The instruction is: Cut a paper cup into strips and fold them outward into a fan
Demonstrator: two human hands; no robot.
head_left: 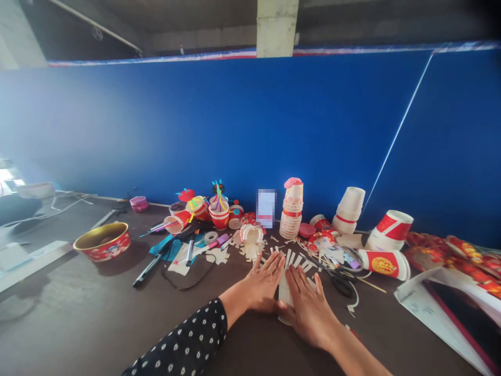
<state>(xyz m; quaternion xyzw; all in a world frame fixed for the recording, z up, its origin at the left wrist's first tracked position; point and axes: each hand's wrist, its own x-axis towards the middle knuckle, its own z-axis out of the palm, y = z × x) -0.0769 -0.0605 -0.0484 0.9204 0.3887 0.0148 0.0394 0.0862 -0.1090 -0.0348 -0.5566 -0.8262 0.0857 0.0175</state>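
Note:
My left hand [261, 286] lies flat with its fingers stretched out, palm down over cut white paper strips [293, 258]. My right hand [309, 308] is also flat, its fingers slightly spread, pressing on a white paper piece [285, 295] that looks like a paper cup slit into strips. Both hands rest side by side on the table, and much of the paper is hidden under them. Just beyond the left fingertips is another cut white paper cup [251, 237] with its strips splayed outward. A stack of paper cups [291, 211] stands behind the hands.
Scissors [342, 284] and a fallen red-and-white cup [383, 265] lie to the right, with a dark tablet [465, 313] nearer. Leftward are a black marker [190, 249], a tape roll [211, 238], decorated cups [219, 214] and a gold-lined bowl [105, 250]. A blue partition [195, 120] stands behind.

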